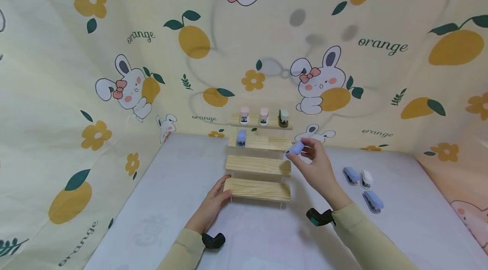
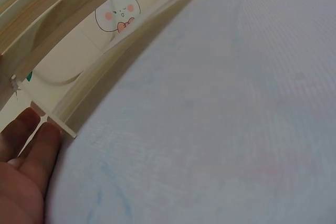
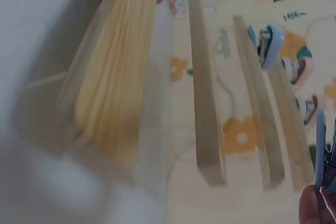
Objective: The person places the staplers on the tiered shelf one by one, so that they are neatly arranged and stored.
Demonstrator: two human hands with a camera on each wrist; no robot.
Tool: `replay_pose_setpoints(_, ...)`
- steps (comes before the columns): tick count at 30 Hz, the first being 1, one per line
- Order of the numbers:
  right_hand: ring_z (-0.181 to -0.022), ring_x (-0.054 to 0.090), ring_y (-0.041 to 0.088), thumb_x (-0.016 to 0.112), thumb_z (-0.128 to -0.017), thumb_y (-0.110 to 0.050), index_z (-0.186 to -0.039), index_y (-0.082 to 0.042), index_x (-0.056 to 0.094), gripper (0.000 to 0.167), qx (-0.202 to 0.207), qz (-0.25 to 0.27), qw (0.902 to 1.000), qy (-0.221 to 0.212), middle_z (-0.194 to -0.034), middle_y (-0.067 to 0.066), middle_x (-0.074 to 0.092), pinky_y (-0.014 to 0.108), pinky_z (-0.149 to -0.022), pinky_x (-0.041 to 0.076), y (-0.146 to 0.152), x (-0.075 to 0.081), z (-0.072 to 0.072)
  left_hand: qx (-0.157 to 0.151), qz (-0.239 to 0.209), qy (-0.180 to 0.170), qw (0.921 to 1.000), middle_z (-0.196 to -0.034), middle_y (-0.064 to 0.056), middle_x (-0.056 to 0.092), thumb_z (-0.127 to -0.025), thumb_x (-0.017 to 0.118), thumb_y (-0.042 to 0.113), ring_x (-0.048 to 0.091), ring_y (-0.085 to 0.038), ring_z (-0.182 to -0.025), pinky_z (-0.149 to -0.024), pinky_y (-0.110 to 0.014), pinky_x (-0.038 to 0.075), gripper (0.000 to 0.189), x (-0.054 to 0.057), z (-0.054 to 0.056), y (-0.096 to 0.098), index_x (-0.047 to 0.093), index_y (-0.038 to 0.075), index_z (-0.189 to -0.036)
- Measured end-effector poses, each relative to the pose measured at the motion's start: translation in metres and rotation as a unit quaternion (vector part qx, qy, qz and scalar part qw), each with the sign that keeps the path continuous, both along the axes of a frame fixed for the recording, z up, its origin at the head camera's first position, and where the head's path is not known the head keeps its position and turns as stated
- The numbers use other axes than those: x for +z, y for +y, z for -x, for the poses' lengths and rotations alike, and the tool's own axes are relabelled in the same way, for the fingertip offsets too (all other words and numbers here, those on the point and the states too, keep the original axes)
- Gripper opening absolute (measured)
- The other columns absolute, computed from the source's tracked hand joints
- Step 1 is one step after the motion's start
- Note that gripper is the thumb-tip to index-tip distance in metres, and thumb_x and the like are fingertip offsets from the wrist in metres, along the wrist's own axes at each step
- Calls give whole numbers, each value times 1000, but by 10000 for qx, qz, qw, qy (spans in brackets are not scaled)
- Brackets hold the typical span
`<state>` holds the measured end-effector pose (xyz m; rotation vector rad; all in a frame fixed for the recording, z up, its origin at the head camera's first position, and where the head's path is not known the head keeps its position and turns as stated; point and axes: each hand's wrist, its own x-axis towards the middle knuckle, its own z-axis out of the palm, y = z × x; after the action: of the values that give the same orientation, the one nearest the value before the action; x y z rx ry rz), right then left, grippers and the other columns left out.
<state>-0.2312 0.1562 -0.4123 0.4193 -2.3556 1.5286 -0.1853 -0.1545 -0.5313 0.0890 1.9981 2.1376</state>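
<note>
A tiered wooden display shelf (image 1: 257,188) stands on the white table. My left hand (image 1: 212,204) grips the left end of its lowest board, thumb at the front and fingers behind; in the left wrist view its fingers (image 2: 44,150) lie by the shelf's thin support. My right hand (image 1: 314,168) pinches a blue mini stapler (image 1: 296,147) between thumb and fingers, near the right end of the second board from the top. Another blue stapler (image 1: 241,138) stands on that board's left end. The top board carries two pink staplers (image 1: 244,115) and a green one (image 1: 284,117).
Right of the shelf lie two blue staplers (image 1: 373,202) and a white stapler (image 1: 366,179) on the table (image 1: 164,219). A printed cloth (image 1: 244,45) with rabbits and oranges hangs close behind the shelf and along both sides.
</note>
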Motion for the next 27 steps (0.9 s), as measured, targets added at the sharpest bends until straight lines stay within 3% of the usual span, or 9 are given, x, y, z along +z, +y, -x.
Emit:
replay_pose_setpoints(8,-111,54,28,74,-87,-31,-132,0,44,62,203,-120,9996,-155,-123,12,51,46,-96,47,-31,1,16,-13,16,17,10000,-158,-5,22,-99,51,19,21,-19,-143,-115,-41,21,57,-1,2,1,29,21,-152)
replay_pose_setpoints(15,-104,60,22,76,-84,-29,-128,-5,51,57,508,-598,9964,-320,-116,6,58,39,-92,51,-49,4,33,5,-47,3,10000,-159,-5,21,-99,51,18,20,-20,-144,-115,-41,20,58,-3,3,0,29,21,-152)
replay_pose_setpoints(27,-105,57,18,74,-84,-39,-128,-13,54,55,624,-1199,9901,-379,-120,2,57,37,-93,49,-61,9,52,-11,-126,58,9999,-158,-7,23,-98,52,18,22,-20,-143,-115,-41,20,58,-6,4,-1,29,20,-152)
